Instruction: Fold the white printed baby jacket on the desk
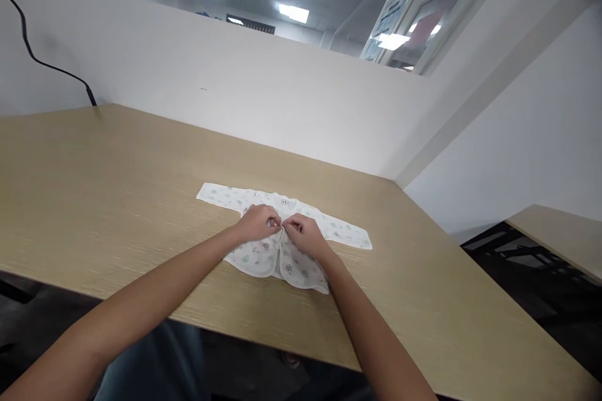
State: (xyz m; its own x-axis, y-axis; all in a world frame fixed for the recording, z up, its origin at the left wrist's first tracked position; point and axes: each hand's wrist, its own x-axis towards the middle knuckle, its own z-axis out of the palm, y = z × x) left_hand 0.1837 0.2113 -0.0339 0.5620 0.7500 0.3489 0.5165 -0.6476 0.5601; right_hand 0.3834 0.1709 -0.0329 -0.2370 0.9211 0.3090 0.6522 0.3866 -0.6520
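Note:
A small white baby shirt (254, 258) with a faint printed pattern lies spread on the wooden table, its sleeves stretched out to both sides and its neckline toward the wall. My left hand (259, 223) pinches the left edge of its front opening at mid-chest. Opposite it, my right hand (303, 233) pinches the right edge, with the fingertips of both hands almost meeting. Below the hands the front edges run down close together and part at the hem. Whatever fastener lies between my fingertips is hidden.
The table (141, 169) backs onto a low white wall (263, 94) with a glass pane above it. A black cable (51, 66) hangs down to the table at the far left. Another table (559, 235) stands at the right, beyond a gap.

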